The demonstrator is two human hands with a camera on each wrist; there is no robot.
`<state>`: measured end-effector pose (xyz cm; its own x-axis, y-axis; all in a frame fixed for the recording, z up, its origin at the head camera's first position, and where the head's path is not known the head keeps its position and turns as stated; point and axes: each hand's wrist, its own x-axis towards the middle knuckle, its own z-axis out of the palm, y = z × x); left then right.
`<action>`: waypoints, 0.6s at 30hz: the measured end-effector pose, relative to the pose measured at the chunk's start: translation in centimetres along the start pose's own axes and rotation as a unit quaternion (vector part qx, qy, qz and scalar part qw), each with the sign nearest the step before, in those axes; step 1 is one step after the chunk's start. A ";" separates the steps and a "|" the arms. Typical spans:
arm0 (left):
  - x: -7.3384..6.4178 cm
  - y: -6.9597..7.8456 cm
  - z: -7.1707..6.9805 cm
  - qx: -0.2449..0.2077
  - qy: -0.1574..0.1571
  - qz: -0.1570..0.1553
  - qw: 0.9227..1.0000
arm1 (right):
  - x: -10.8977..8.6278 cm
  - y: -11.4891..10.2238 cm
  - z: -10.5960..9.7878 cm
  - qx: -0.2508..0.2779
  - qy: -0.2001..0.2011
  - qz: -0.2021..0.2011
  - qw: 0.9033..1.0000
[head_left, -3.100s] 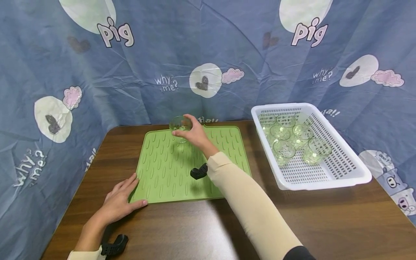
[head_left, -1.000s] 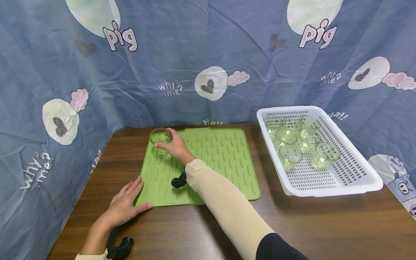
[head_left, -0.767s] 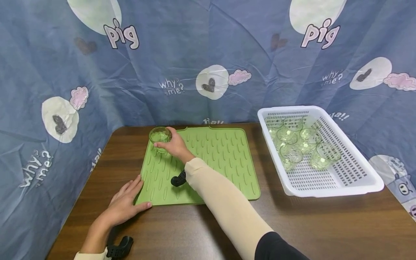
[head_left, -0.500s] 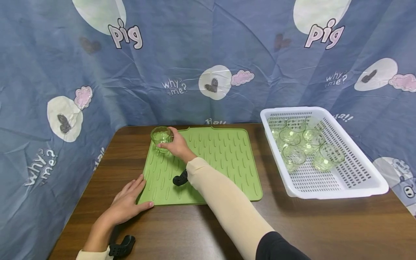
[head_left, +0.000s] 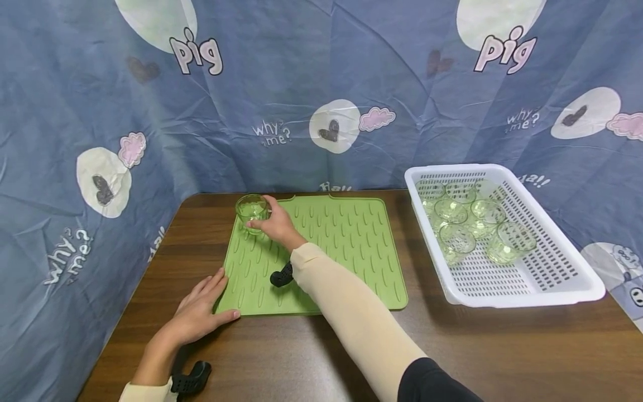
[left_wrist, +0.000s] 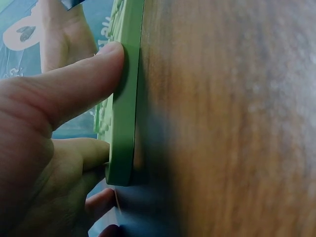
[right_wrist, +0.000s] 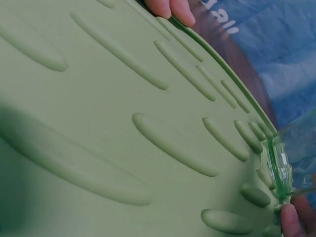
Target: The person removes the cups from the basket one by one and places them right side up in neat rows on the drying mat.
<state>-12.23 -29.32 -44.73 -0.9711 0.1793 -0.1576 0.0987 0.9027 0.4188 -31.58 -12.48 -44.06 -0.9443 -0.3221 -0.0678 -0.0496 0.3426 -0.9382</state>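
My right hand (head_left: 279, 224) holds a clear, green-tinted drinking glass (head_left: 249, 209) between thumb and fingers. The glass stands upright, rim up, at the far left corner of a green ribbed silicone mat (head_left: 321, 268). Its thick base (right_wrist: 281, 170) meets the mat in the right wrist view. At the near left corner rests my left hand (head_left: 197, 310), fingers extended along the mat's left edge. In the left wrist view, that hand's thumb (left_wrist: 94, 74) touches the mat's front edge (left_wrist: 126, 108).
To the right, a white perforated plastic basket (head_left: 567, 273) holds several similar glasses (head_left: 457, 243). The mat and basket are on a brown wooden table (head_left: 281, 357). A blue printed cloth (head_left: 281, 67) hangs behind and along the left side.
Earlier my right hand held the glass above the mat's back middle. It has brought it left and down to the far left corner. The left hand has stayed at the near corner.
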 end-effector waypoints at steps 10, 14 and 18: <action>0.1 0.3 0.1 -0.018 -0.006 0.001 1.000 | -0.2 0.0 -0.6 0.002 0.001 -0.005 1.000; 0.0 0.2 0.0 -0.016 -0.006 0.000 1.000 | -0.6 -0.8 -1.4 0.009 0.009 -0.032 0.999; -0.1 0.0 -0.1 -0.015 -0.009 -0.001 1.000 | -1.0 -1.8 -2.5 -0.013 0.023 -0.055 0.998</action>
<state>-12.17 -29.38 -44.59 -0.9671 0.1855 -0.1743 0.0907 0.8911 0.4447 -31.36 -10.56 -41.44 -0.9464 -0.3189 0.0513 -0.1615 0.3296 -0.9302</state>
